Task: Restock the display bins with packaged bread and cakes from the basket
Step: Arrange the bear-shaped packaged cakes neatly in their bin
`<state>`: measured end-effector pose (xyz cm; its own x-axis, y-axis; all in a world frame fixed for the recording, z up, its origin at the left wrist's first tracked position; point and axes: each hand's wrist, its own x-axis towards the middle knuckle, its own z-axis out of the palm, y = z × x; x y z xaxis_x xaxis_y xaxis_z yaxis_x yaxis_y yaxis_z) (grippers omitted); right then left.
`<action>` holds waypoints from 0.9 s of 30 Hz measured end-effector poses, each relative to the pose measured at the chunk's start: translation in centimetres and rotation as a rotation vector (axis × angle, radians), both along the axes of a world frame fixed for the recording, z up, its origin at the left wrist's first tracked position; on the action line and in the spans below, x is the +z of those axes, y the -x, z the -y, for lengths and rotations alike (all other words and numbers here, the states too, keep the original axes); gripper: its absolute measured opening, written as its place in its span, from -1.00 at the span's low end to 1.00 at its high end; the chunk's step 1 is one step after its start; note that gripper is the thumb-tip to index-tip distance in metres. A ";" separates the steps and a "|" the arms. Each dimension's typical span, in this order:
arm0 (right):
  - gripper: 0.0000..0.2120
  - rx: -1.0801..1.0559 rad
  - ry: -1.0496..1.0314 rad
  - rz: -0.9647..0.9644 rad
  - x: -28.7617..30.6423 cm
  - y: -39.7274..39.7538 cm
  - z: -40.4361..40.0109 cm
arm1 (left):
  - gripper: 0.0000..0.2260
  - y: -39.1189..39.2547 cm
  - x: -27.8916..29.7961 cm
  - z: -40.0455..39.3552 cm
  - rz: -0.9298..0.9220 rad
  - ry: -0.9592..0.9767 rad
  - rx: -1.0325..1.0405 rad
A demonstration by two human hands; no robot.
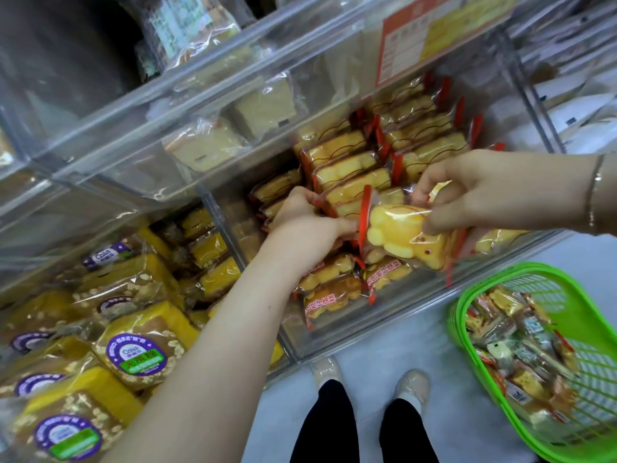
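While the person's legs and pale shoes (412,384) stand on the light floor right below the hands, a green plastic basket (467,332) sits down to the right of them, under the right wrist, still loaded with mixed small wrapped cakes and bread.

Left of the left forearm there's a clear bin full of yellow oat-topped cake packs (140,349) with round purple labels, pretty much heaped up to the rim.

Now the hands. The right hand (474,192) is pinching the clear wrapper of a yellow cake pack (407,235) with red sealed ends, thumb underneath and fingers curled over the top, so it's definitely grasping it. The pack hangs just above the front of the clear display bin (384,329), tilted, with its left red edge right against the left hand (307,218). That left hand is curled down among the same kind of packs already in the bin, fingers tucked in against their red ends; looks like it's gripping or pushing them back, can't tell exactly which.

Just beyond both hands, rows of matching red-edged cake packs (354,168) stand on edge, filling the back of the bin. Further up, past the hands, a higher clear bin holds pale sliced bread packs (207,145), and an orange and yellow price sign (430,31) hangs on its front edge.
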<state>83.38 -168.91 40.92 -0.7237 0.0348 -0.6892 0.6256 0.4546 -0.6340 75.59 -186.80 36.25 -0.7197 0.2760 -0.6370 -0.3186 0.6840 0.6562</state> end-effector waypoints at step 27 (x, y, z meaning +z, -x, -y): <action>-0.73 -0.789 0.098 -0.160 -5.0 -2.8 5.8 | -0.61 -6.1 -1.6 0.1 -0.986 0.142 -0.396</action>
